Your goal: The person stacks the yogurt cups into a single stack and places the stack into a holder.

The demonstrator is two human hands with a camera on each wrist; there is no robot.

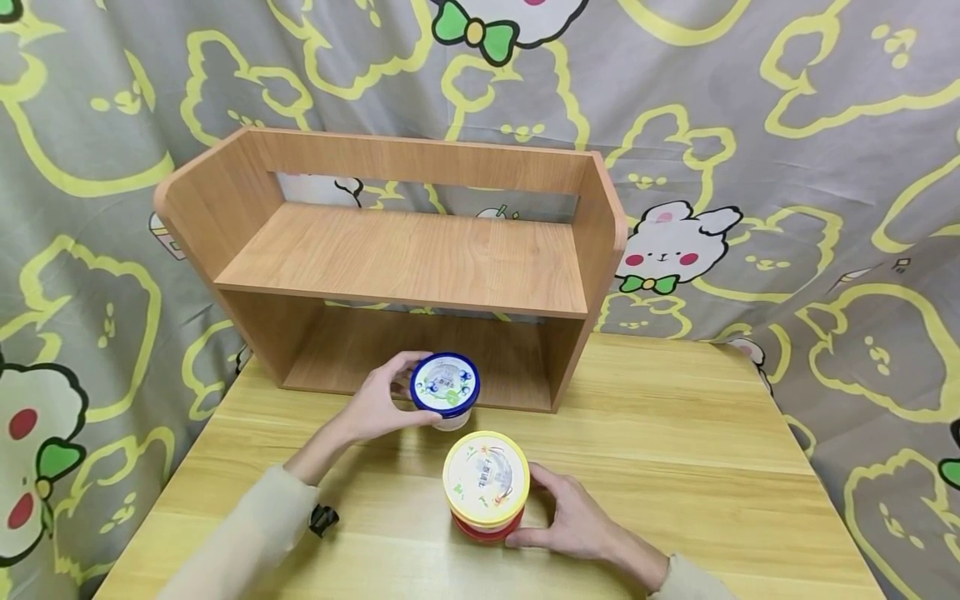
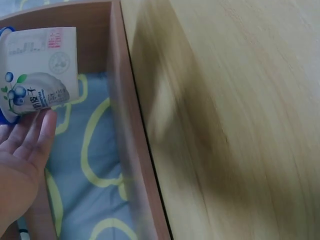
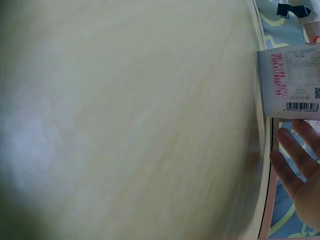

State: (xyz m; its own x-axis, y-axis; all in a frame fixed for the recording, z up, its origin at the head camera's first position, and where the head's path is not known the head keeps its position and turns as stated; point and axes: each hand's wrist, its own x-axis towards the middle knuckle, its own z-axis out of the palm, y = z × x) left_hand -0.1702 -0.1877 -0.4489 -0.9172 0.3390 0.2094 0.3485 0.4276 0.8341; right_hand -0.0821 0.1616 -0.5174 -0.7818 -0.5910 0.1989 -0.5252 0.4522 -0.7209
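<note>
In the head view my left hand (image 1: 382, 404) holds a small white tub with a blue lid (image 1: 446, 385), thumb on the near side and fingers on the far side. The left wrist view shows blueberries printed on this tub (image 2: 42, 70). A yellow-lidded tub (image 1: 486, 479) sits on a red-lidded tub (image 1: 487, 532) on the table. My right hand (image 1: 573, 517) is at the stack's right side, thumb near the red lid. In the right wrist view its fingers (image 3: 295, 155) are spread and fairly straight beside the lower tub (image 3: 295, 80).
A two-tier wooden shelf (image 1: 405, 250) stands at the back of the wooden table (image 1: 675, 433), just behind the blue-lidded tub. A small black object (image 1: 323, 520) shows beside the left sleeve. A patterned grey curtain (image 1: 787, 167) hangs behind and at both sides.
</note>
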